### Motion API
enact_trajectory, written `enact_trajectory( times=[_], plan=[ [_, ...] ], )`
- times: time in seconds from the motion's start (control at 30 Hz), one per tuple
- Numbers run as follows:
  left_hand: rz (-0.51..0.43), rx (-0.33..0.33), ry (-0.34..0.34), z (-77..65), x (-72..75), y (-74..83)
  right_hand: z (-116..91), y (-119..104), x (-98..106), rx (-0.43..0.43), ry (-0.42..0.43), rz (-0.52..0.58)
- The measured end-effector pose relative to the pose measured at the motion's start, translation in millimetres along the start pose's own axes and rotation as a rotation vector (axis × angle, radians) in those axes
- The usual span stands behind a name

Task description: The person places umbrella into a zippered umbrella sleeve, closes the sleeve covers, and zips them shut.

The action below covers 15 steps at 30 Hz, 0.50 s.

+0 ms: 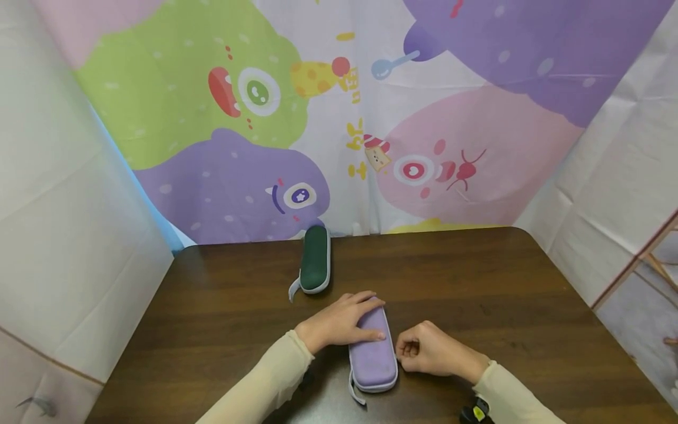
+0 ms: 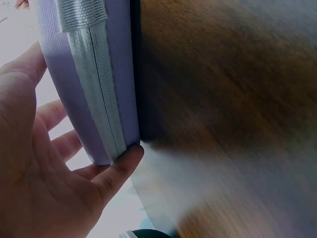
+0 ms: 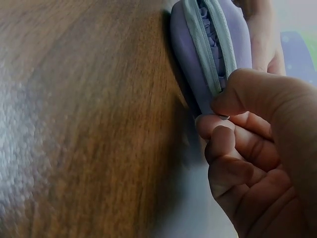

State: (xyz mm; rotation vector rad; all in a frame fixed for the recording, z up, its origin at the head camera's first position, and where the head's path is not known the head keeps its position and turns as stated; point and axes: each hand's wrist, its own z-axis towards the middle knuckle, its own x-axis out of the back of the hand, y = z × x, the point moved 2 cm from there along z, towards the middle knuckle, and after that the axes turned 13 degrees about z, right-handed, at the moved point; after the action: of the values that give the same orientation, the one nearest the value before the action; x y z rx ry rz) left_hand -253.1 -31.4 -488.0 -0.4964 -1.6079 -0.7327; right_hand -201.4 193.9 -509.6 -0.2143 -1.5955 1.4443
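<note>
A lavender hard-shell zip case [image 1: 373, 359] with pale grey zip tape lies lengthwise on the brown table [image 1: 228, 330]. My left hand [image 1: 344, 321] holds it, thumb on the lid and fingers round its far end. In the left wrist view the zip on that side [image 2: 96, 84] is closed. At the right side my right hand [image 1: 434, 350] pinches at the zip, thumb against a curled forefinger; the zip pull is mostly hidden. Beside those fingers, in the right wrist view, the zip edges [image 3: 229, 47] stand apart, and lavender folds show inside.
A dark green zip case [image 1: 316, 259] with a grey strap lies at the table's back edge, beyond my left hand. Behind the table hangs a cloth with cartoon monsters [image 1: 254, 176]. Pale sheets [image 1: 69, 194] hang at both sides. A grey strap [image 1: 356, 388] sticks out from the lavender case's near end.
</note>
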Motion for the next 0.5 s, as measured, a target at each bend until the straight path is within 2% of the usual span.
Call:
enact_trajectory(
  times=[0.33, 0.5],
  plan=[
    [-0.002, 0.004, -0.019, 0.1, 3.6, 1.5, -1.2, -3.6, 1.4, 0.013, -0.019, -0.015],
    [0.067, 0.001, 0.013, -3.7, 7.0, 1.0, 2.4, -5.2, 5.1, 0.02, -0.036, -0.047]
  ],
)
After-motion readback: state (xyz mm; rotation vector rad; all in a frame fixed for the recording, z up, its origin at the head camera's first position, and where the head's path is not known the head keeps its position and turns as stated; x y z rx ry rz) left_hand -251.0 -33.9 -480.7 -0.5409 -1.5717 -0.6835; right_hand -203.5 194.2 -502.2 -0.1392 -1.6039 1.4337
